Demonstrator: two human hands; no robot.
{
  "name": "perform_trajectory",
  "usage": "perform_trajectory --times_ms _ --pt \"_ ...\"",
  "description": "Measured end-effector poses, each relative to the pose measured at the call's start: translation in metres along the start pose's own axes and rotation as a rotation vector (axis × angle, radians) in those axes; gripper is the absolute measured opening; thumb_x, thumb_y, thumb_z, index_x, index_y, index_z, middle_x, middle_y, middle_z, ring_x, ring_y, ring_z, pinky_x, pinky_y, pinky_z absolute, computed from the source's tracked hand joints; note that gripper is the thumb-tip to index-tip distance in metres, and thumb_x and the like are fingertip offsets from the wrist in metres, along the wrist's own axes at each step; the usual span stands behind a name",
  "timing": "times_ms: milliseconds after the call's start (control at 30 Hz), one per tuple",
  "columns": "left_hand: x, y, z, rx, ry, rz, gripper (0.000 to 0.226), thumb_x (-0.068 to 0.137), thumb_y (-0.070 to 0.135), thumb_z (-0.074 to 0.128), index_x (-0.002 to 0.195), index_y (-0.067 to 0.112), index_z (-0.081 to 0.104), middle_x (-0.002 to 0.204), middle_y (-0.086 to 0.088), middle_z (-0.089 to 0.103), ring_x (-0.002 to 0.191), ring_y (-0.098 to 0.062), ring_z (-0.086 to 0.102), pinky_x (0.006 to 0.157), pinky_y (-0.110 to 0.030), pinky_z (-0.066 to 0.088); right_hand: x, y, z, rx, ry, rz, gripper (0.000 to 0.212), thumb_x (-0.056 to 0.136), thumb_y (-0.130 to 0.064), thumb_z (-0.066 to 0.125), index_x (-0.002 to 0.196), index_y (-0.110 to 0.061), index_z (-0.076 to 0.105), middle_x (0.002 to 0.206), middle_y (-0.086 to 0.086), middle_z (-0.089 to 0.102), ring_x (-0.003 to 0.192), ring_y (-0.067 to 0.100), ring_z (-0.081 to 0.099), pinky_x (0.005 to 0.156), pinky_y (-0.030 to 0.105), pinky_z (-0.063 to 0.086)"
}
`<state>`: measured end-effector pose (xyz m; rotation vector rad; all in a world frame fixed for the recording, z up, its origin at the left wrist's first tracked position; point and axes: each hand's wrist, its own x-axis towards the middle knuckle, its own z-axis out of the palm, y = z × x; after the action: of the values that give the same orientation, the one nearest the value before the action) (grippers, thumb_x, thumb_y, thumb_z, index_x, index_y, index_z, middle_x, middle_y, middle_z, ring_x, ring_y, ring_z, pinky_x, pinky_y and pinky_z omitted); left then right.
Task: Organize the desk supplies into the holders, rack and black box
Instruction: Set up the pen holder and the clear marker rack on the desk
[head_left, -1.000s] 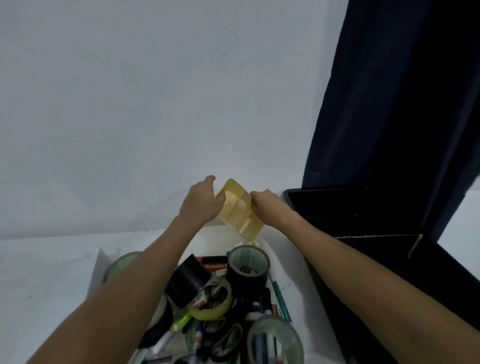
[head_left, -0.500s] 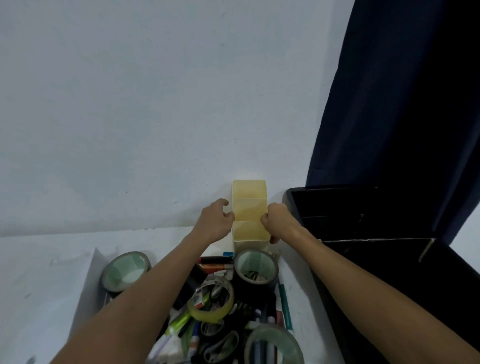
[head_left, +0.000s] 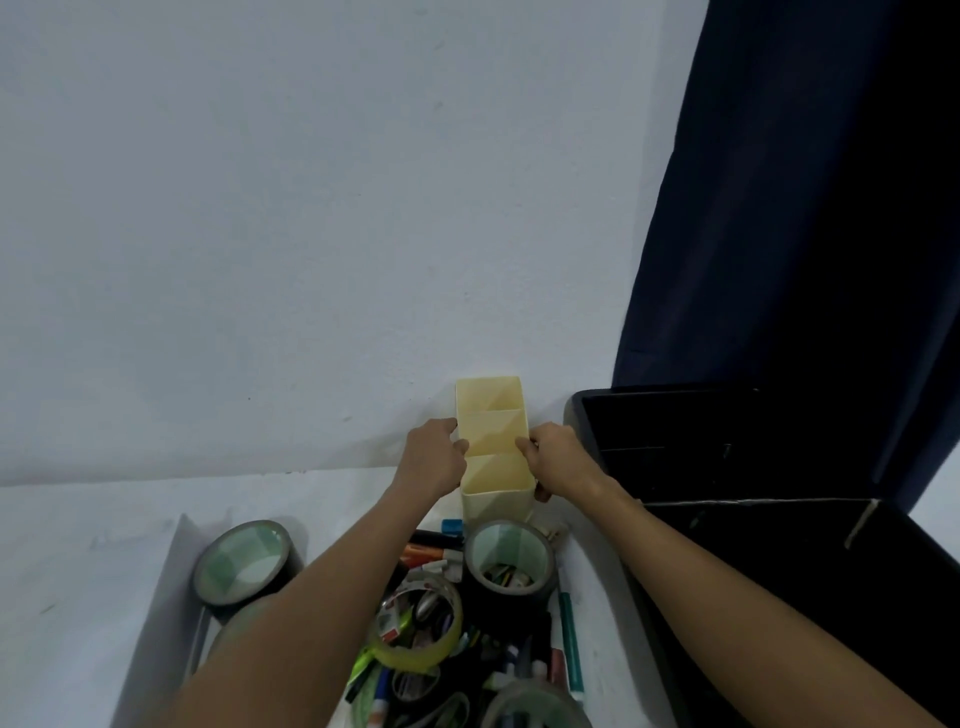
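A pale yellow holder (head_left: 493, 441) with three stepped compartments stands upright on the white desk against the wall. My left hand (head_left: 434, 462) grips its left side and my right hand (head_left: 556, 460) grips its right side. Its compartments look empty. In front of it lies a heap of supplies: a black tape roll (head_left: 511, 566), a clear yellowish tape roll (head_left: 415, 631), another black tape roll (head_left: 244, 564) at the left, and several pens and markers (head_left: 569, 639). The open black box (head_left: 727, 467) stands to the right.
A dark blue curtain (head_left: 810, 208) hangs behind the black box. A grey sheet or tray edge (head_left: 166, 597) runs along the left of the heap. The white wall rises directly behind the holder.
The yellow holder was tilted in the air between my hands; it now stands upright on the desk by the wall, with both hands still on its sides.
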<state>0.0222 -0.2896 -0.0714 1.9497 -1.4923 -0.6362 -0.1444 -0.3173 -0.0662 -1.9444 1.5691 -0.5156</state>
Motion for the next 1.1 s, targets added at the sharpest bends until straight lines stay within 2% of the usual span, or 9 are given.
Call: perform_trajectory --times_ms 133,300,467,567,633,733,833,967,1100 --pt "0.003 0.001 -0.001 -0.023 0.013 -0.023 0.045 0.095 0.019 0.056 0.138 0.012 0.049 0.123 -0.016 0.064 0.093 -0.030 0.069 0.076 -0.031 0.056 0.002 -0.001 0.005 0.003 0.051 0.029 0.038 0.099 -0.028 0.044 0.084 0.002 0.062 0.079 0.020 0.066 0.053 0.033 0.067 0.055 0.042 0.059" --pt "-0.003 0.004 -0.006 -0.011 0.030 -0.020 0.044 0.095 0.022 0.056 0.136 0.011 0.050 0.115 -0.016 0.067 0.066 -0.023 0.067 0.052 -0.022 0.051 0.002 -0.002 0.005 0.009 0.113 0.008 0.029 0.096 -0.026 0.052 0.095 0.000 0.063 0.093 0.018 0.063 0.068 0.027 0.062 0.064 0.042 0.057" --pt "-0.012 0.004 -0.044 0.091 0.079 0.021 0.043 0.091 0.032 0.058 0.129 0.011 0.055 0.123 -0.011 0.061 0.082 -0.025 0.068 0.074 -0.036 0.058 -0.002 -0.028 -0.004 -0.113 0.218 -0.140 0.036 0.096 -0.024 0.052 0.126 -0.004 0.050 0.116 0.015 0.056 0.101 0.028 0.056 0.078 0.035 0.047" --pt "-0.025 -0.005 -0.092 0.191 0.077 0.013 0.039 0.089 0.028 0.058 0.125 0.014 0.060 0.126 -0.007 0.060 0.084 -0.025 0.066 0.071 -0.031 0.055 -0.007 -0.060 0.001 -0.102 0.113 -0.302 0.042 0.094 -0.026 0.054 0.131 -0.007 0.051 0.119 0.014 0.061 0.108 0.026 0.057 0.090 0.032 0.045" --pt "-0.042 -0.018 -0.130 0.206 0.069 -0.039 0.036 0.087 0.027 0.058 0.122 0.018 0.061 0.120 -0.005 0.062 0.073 -0.021 0.065 0.057 -0.025 0.051 -0.017 -0.090 0.011 -0.102 0.032 -0.446 0.037 0.093 -0.026 0.057 0.125 -0.010 0.058 0.106 0.009 0.066 0.093 0.018 0.060 0.083 0.024 0.043" --pt "-0.081 -0.048 -0.188 0.233 0.050 -0.157 0.035 0.083 0.025 0.057 0.117 0.023 0.062 0.106 -0.002 0.067 0.078 -0.023 0.069 0.056 -0.025 0.051 -0.044 -0.140 0.037 -0.054 -0.123 -0.650 0.030 0.088 -0.027 0.064 0.115 -0.013 0.065 0.086 -0.001 0.066 0.065 0.000 0.051 0.074 0.018 0.038" --pt "-0.125 -0.092 -0.234 0.238 0.052 -0.277 0.034 0.082 0.017 0.055 0.114 0.021 0.065 0.097 -0.004 0.069 0.082 -0.030 0.068 0.061 -0.029 0.053 -0.077 -0.183 0.070 -0.051 -0.372 -0.781 0.035 0.082 -0.032 0.071 0.113 -0.016 0.066 0.088 -0.004 0.070 0.066 -0.002 0.052 0.073 0.017 0.041" --pt "-0.185 -0.152 -0.262 0.216 0.057 -0.471 0.040 0.083 0.009 0.050 0.120 0.019 0.061 0.104 -0.012 0.067 0.093 -0.031 0.065 0.073 -0.035 0.056 -0.121 -0.217 0.115 -0.148 -0.621 -0.875 0.063 0.077 -0.040 0.074 0.130 -0.013 0.054 0.115 0.003 0.065 0.097 0.013 0.059 0.088 0.022 0.046" --pt "-0.237 -0.190 -0.255 0.086 -0.195 -0.608 0.069 0.083 0.003 0.056 0.144 0.026 0.033 0.136 -0.008 0.049 0.109 -0.023 0.057 0.084 -0.030 0.055 -0.148 -0.223 0.151 -0.343 -0.778 -0.739 0.111 0.072 -0.052 0.074 0.152 -0.017 0.003 0.154 0.005 0.028 0.138 0.024 0.033 0.109 0.032 0.031"
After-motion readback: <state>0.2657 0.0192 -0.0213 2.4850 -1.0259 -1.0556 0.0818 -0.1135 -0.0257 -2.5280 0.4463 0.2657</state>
